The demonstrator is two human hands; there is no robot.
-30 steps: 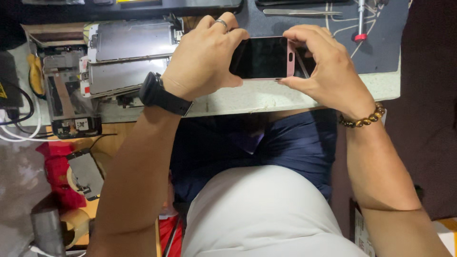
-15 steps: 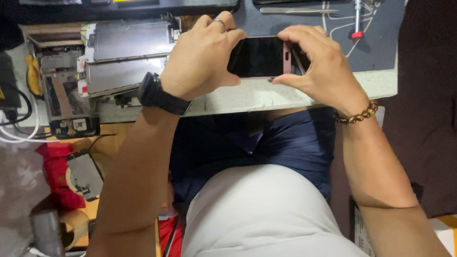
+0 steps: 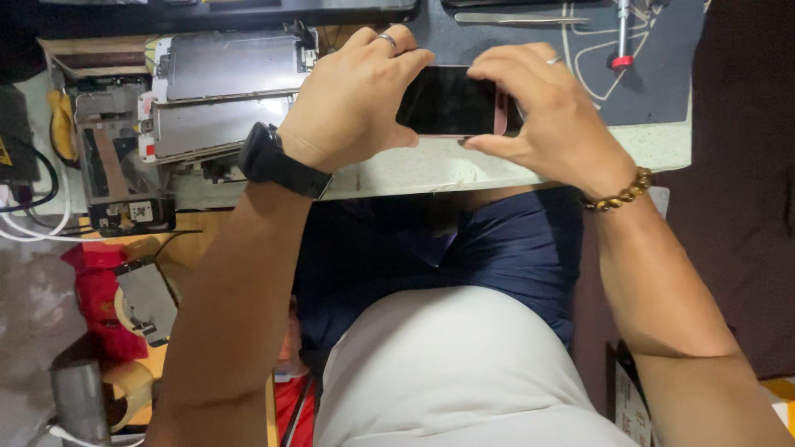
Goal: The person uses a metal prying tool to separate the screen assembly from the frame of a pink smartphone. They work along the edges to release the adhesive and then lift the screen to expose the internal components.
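Note:
A smartphone (image 3: 451, 101) with a dark screen and a pink edge is held sideways between both hands, over the near edge of a pale workbench (image 3: 464, 165). My left hand (image 3: 352, 99), with a ring and a black wristwatch, grips its left end. My right hand (image 3: 551, 116), with a beaded bracelet on the wrist, grips its right end, fingers curled over the top edge.
Metal phone screen plates (image 3: 224, 91) and opened phone parts (image 3: 112, 161) lie to the left on the bench. A dark work mat (image 3: 654, 74) with a red-handled screwdriver (image 3: 621, 33) and tweezers (image 3: 509, 16) is at the back right. Red items and tape rolls sit lower left.
Both hands with the phone have shifted slightly upward in the view, and the right fingers have closed more over the phone's right end.

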